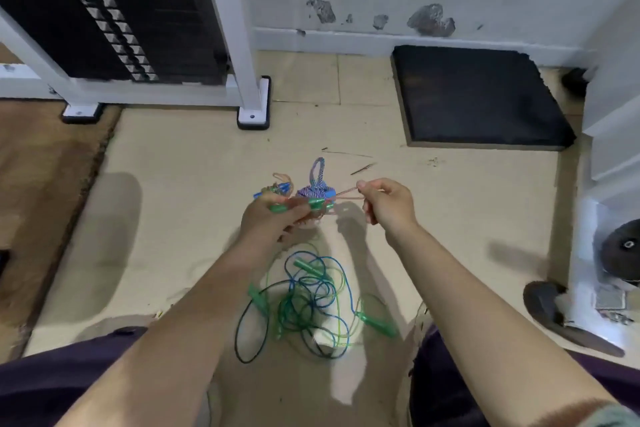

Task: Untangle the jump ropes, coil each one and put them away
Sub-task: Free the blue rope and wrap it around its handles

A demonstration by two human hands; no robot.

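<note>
My left hand [273, 224] grips a bunched brownish clear jump rope with green handles [317, 204] above the floor. My right hand [388, 204] pinches a strand of that same rope [346, 192] and holds it out to the right. Just beyond my hands, a coiled blue-and-white braided rope [317, 184] lies on the floor, and another small coiled rope with blue handles [280, 185] lies to its left. Between my knees lies a tangle of green and blue ropes [308, 302] with green handles [375, 322].
A white weight-machine frame [239, 45] with a black weight stack stands at the back left. A black mat [478, 97] lies against the wall at the back right. White shelving [609, 135] and a dark sandal [554, 308] are on the right.
</note>
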